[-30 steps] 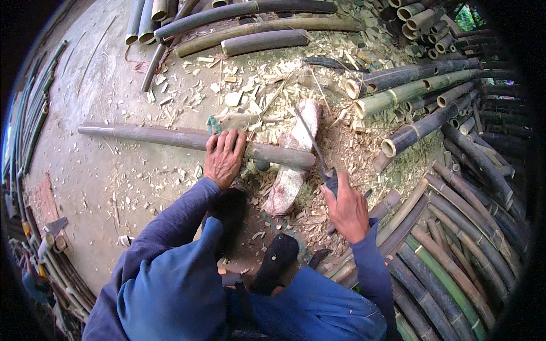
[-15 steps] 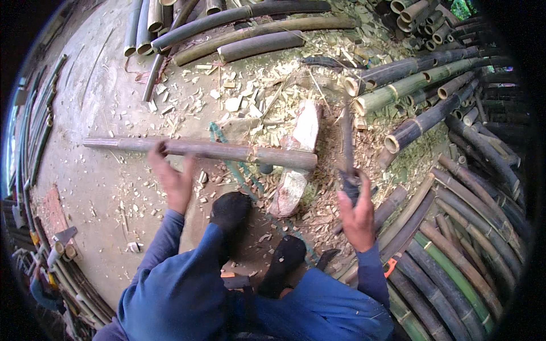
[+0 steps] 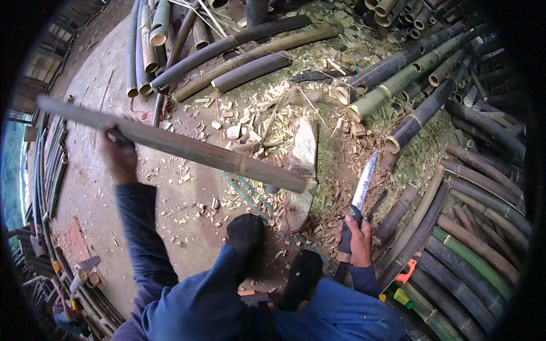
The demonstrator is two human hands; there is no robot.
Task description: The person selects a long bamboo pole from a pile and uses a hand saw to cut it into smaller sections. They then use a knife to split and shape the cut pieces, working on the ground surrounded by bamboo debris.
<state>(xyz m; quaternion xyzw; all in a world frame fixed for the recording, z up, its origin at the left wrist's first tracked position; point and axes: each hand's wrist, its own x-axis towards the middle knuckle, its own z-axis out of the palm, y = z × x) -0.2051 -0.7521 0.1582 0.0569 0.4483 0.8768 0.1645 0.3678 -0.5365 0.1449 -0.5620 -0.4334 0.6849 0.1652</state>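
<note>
My left hand (image 3: pixel 120 152) is wrapped round a long brown bamboo pole (image 3: pixel 199 149), near the pole's far left part. The pole slants, its left end raised. Its right end lies over a pale, hacked wooden block (image 3: pixel 304 145); whether it presses on the block I cannot tell. In my right hand (image 3: pixel 359 243) is a machete (image 3: pixel 364 181), gripped by its dark wrapped handle, the shiny blade pointing up and away, right of the block. My two dark-covered feet (image 3: pixel 245 232) stand close below the block.
Chips and shavings (image 3: pixel 256 122) litter the floor round the block. Cut bamboo poles (image 3: pixel 250 74) lie beyond, with more stacked at right (image 3: pixel 472 244). A teal strap (image 3: pixel 242 193) lies under the pole. At right sits an orange handle (image 3: pixel 406 270); a saw-like blade (image 3: pixel 88 263) lies at left.
My left hand has closed round the bamboo pole and lifted its left end up and leftward. The machete has tilted to the right and sits lower in my right hand.
</note>
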